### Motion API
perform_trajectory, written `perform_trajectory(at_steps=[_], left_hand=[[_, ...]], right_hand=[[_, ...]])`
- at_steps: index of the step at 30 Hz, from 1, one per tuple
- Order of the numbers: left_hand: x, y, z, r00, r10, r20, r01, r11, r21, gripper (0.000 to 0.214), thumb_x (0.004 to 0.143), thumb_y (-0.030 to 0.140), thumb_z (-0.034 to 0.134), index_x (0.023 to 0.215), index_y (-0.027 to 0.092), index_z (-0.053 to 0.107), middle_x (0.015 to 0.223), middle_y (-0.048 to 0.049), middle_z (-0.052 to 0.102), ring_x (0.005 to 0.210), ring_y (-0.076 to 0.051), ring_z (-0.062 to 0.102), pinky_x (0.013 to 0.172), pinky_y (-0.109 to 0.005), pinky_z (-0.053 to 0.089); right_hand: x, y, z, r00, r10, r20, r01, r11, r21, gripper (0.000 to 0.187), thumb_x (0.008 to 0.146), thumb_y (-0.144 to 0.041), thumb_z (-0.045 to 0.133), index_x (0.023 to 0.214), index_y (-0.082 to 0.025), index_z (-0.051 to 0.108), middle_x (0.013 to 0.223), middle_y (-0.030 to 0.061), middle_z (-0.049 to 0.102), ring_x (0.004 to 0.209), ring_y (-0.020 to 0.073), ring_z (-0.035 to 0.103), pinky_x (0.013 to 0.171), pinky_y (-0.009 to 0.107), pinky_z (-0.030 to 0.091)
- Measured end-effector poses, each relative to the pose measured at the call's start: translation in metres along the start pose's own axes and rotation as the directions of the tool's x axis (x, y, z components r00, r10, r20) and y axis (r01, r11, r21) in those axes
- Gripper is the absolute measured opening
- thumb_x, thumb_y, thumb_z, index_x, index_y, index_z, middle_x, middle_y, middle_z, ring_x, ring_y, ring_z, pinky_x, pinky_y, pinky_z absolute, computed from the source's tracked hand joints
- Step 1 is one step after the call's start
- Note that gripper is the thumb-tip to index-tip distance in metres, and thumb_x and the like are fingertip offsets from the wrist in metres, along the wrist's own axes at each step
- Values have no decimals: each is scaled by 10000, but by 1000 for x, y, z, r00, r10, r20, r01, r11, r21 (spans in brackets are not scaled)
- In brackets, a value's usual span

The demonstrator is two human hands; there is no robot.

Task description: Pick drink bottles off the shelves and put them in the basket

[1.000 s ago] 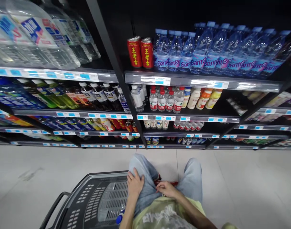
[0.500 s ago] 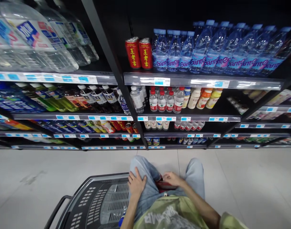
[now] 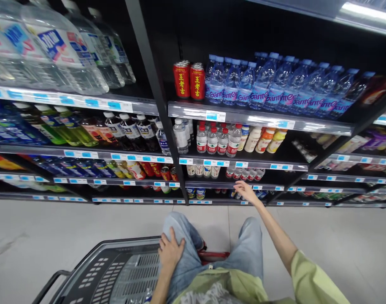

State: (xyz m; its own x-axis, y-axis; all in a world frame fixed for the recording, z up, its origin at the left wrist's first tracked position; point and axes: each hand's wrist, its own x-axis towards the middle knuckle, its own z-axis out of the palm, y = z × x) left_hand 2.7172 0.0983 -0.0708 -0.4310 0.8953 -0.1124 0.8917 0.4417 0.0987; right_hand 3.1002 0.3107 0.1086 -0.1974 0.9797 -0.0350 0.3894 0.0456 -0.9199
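Head view shows your right hand (image 3: 247,193) held out, fingers loosely bent and parted; ahead of the fingertips, small red-labelled bottles (image 3: 244,174) stand on a shelf (image 3: 211,185). Red-capped bottles (image 3: 212,141) stand one level above those. Your left hand (image 3: 171,253) rests, fingers spread, on your jeans (image 3: 176,221); left of them sits a grey basket (image 3: 117,253).

red-labelled bottles (image 3: 244,174), light-blue jeans (image 3: 189,261), grey basket (image 3: 129,242)

Looks out from the wearer's head through 1 camera, facing forward and down; meets the drink shelves (image 3: 240,118) at fairly close range, with floor (image 3: 322,245) beneath, and nearest, along the bottom, knees (image 3: 251,236) and a grey basket (image 3: 120,250).
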Motion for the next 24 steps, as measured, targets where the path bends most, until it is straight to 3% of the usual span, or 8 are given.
perform_trajectory(at_steps=[5, 10, 16, 18, 20, 24], left_hand=[[0, 2, -5, 1000, -12, 21, 12, 1000, -15, 765, 1038, 488, 448, 1689, 100, 352, 1620, -335, 396, 1444, -446, 467, 1069, -545, 482], [1, 2, -3, 999, -38, 31, 39, 999, -34, 772, 1034, 468, 478, 1710, 138, 308, 1643, -309, 379, 1466, -435, 444, 1102, -547, 453], [0, 1, -5, 997, -57, 51, 59, 997, -48, 757, 1047, 451, 470, 1717, 150, 285, 1669, -305, 355, 1507, -440, 407, 1132, -539, 426], [-2, 2, -9, 995, -64, 70, 67, 997, -46, 759, 1052, 446, 469, 1720, 147, 269, 1683, -308, 334, 1525, -439, 392, 1144, -528, 416], [-3, 2, -12, 993, -72, 92, 76, 996, -48, 765, 1051, 437, 475, 1724, 151, 252, 1692, -307, 320, 1540, -430, 381, 1152, -517, 408], [-4, 1, -13, 991, -76, 109, 83, 995, -61, 775, 1037, 422, 485, 1728, 160, 248, 1707, -288, 307, 1554, -428, 359, 1158, -523, 396]], right_hand=[[34, -39, -25, 959, -156, -235, 172, 984, 49, 650, 798, -558, 734, 1313, -213, 539, 1258, 184, 755, 950, 267, 774, 874, 457, 621], [86, -106, -43, 830, -357, -429, 341, 933, -117, 829, 779, -576, 768, 1459, -214, 461, 1507, 235, 596, 1245, 339, 678, 1004, 527, 580], [146, -182, -50, 686, -552, -474, 390, 829, -400, 854, 807, -522, 727, 1503, -145, 407, 1517, 236, 552, 1382, 351, 562, 1169, 541, 453], [158, -194, -48, 685, -554, -473, 357, 821, -446, 884, 791, -487, 725, 1511, -103, 386, 1505, 263, 557, 1390, 369, 545, 1186, 541, 428], [165, -199, -46, 712, -527, -463, 308, 828, -469, 903, 776, -470, 717, 1513, -74, 379, 1468, 281, 586, 1356, 381, 565, 1169, 539, 434], [167, -195, -46, 751, -471, -462, 228, 842, -488, 891, 785, -514, 700, 1508, -93, 394, 1423, 266, 633, 1298, 374, 602, 1114, 511, 469]])
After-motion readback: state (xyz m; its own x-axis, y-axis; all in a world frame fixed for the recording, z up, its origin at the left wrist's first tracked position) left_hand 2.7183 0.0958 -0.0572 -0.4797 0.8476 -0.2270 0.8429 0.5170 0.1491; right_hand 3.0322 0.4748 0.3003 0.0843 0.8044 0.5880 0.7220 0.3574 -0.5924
